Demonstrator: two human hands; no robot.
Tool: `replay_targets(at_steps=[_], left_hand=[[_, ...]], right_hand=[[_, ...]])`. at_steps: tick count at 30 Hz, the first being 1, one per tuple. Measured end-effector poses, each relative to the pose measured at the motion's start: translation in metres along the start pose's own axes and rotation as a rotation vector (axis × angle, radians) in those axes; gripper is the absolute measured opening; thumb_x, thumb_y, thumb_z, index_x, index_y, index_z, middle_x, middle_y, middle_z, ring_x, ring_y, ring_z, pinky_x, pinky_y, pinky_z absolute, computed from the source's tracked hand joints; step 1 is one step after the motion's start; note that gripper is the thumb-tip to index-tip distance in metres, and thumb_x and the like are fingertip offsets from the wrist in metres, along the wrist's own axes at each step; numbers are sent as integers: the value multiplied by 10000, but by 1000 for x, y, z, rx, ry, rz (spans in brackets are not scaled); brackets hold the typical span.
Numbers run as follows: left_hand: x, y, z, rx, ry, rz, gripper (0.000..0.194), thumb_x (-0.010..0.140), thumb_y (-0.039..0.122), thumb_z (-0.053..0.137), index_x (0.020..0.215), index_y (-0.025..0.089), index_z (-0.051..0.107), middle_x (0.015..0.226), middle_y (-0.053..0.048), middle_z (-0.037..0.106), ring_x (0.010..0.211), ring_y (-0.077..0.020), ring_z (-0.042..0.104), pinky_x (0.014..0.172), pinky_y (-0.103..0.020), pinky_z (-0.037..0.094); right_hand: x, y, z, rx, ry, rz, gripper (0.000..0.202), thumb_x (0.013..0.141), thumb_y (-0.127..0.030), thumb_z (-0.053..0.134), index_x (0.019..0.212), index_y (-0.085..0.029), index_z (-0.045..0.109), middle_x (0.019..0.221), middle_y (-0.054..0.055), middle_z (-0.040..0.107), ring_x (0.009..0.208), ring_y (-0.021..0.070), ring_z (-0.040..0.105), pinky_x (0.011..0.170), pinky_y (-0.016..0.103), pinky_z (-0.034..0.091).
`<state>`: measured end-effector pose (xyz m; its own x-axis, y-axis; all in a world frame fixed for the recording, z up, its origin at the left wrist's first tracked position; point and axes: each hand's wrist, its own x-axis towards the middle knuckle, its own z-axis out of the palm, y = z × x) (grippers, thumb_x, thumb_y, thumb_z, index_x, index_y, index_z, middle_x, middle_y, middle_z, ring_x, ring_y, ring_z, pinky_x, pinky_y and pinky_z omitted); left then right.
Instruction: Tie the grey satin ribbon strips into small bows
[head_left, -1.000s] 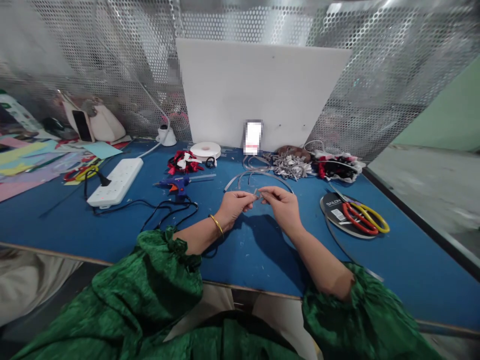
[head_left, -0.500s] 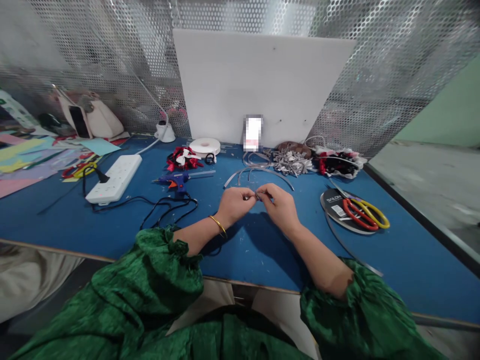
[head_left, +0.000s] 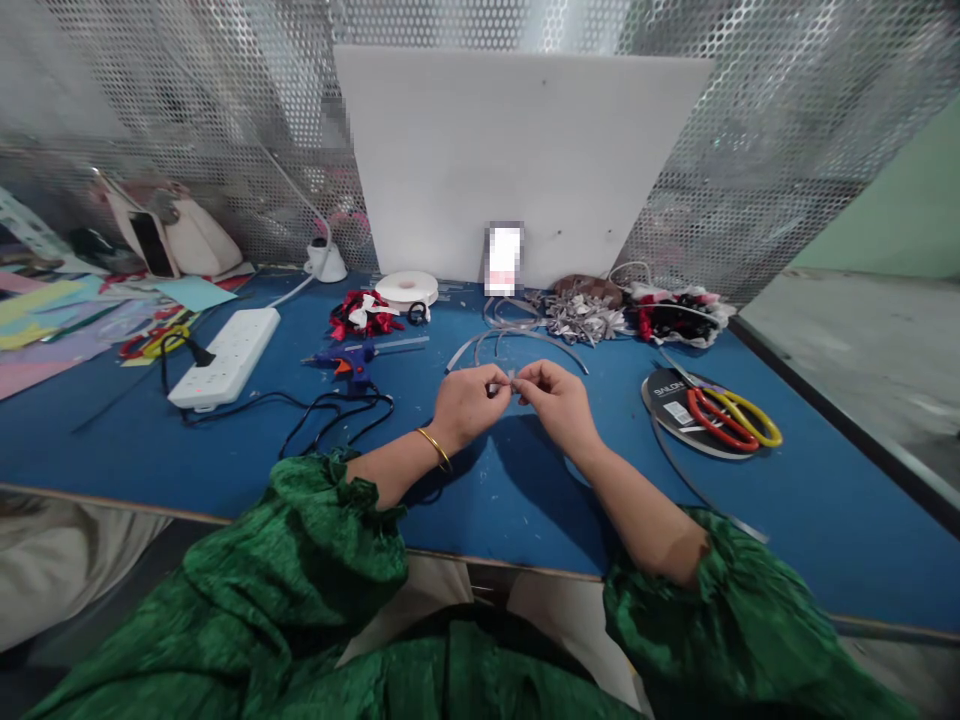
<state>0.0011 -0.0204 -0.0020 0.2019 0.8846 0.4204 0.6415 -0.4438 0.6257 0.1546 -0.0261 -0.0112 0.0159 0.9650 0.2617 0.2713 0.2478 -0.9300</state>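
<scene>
Fingertip to fingertip above the blue table, my left hand [head_left: 468, 408] and my right hand [head_left: 561, 405] are both closed in a pinch. Between them is a small piece of grey ribbon [head_left: 512, 378], mostly covered by the fingers, so its exact shape is unclear. Just beyond my hands lie loose curved strips of grey ribbon [head_left: 529, 335]. A pile of small grey ribbon bows [head_left: 585, 318] sits behind my right hand. To the left of my left hand rests a blue glue gun [head_left: 349, 362] with an orange trigger.
Scissors [head_left: 724, 417] with red and yellow handles lie on a black ribbon spool [head_left: 667, 400] at right. A white power strip [head_left: 225, 360], black cable, white ribbon roll [head_left: 406, 288] and red bows [head_left: 360, 315] are at left. A phone [head_left: 503, 260] leans against a white board [head_left: 517, 150].
My fingers have shifted slightly around the grey ribbon, and a paler bit of it now shows between them. The view has tilted a little; the other things lie as before.
</scene>
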Motion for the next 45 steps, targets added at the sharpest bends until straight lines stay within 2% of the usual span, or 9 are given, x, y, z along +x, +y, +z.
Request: replay_targets(at_steps=[7,13,20,25,29,33,36,41,45], left_hand=[[2,-2,0,6,16,-28,144,767,231,586,787,206,726,713,-22,695,621,-136,565,621,-248,365],[3,-5,1,-20,11,-65,158,773,261,594,787,200,740,711,-20,698,620,-132,567,610,-249,365],[3,-5,2,-15,-1,-78,155,764,246,595,788,200,741,712,-7,702,630,-125,579,612,-244,376],[2,-4,3,9,10,-80,154,766,242,603,798,210,750,734,-13,722,662,-137,609,625,-247,394],[0,-5,5,4,21,-83,188,793,261,596,856,233,771,796,-23,749,709,-153,644,659,-256,420],[-1,-7,6,-16,12,-62,196,811,268,590,882,244,772,850,-26,758,744,-159,657,675,-258,429],[0,-6,5,-14,1,-51,180,810,277,596,850,238,768,799,-20,747,715,-153,640,650,-255,414],[3,-4,4,-27,16,-68,144,776,268,620,825,212,744,732,-16,710,645,-135,590,627,-250,393],[3,-4,3,-70,7,-46,130,759,267,627,818,195,718,684,-2,668,620,-118,556,621,-238,383]], right_hand=[[-6,-4,-1,-250,-2,-189,156,836,-283,555,832,-211,693,757,23,680,679,163,591,651,285,426],[-2,2,0,-215,-26,-124,179,817,-259,569,882,-200,725,784,40,711,704,177,622,676,295,457],[-4,0,-1,-347,2,-253,190,810,-191,544,861,-196,726,809,39,707,695,158,598,672,277,441],[-5,-4,-2,-375,9,-272,202,790,-143,518,830,-192,710,775,29,683,690,153,582,661,264,424],[-4,-3,-2,-402,15,-231,170,772,-156,534,823,-184,694,749,27,666,669,153,569,646,268,406],[-2,-3,-3,-337,-17,-114,148,763,-180,542,802,-179,684,675,10,644,619,144,546,605,261,382],[-1,-3,-4,-274,-39,-64,140,756,-188,540,780,-180,678,633,-5,623,588,135,521,574,255,362],[1,-1,-5,-266,-22,-83,136,742,-198,548,775,-181,679,655,-3,627,603,132,520,588,257,368],[4,4,-5,-71,-74,46,120,715,-238,580,764,-173,668,633,-2,621,564,128,511,564,256,382]])
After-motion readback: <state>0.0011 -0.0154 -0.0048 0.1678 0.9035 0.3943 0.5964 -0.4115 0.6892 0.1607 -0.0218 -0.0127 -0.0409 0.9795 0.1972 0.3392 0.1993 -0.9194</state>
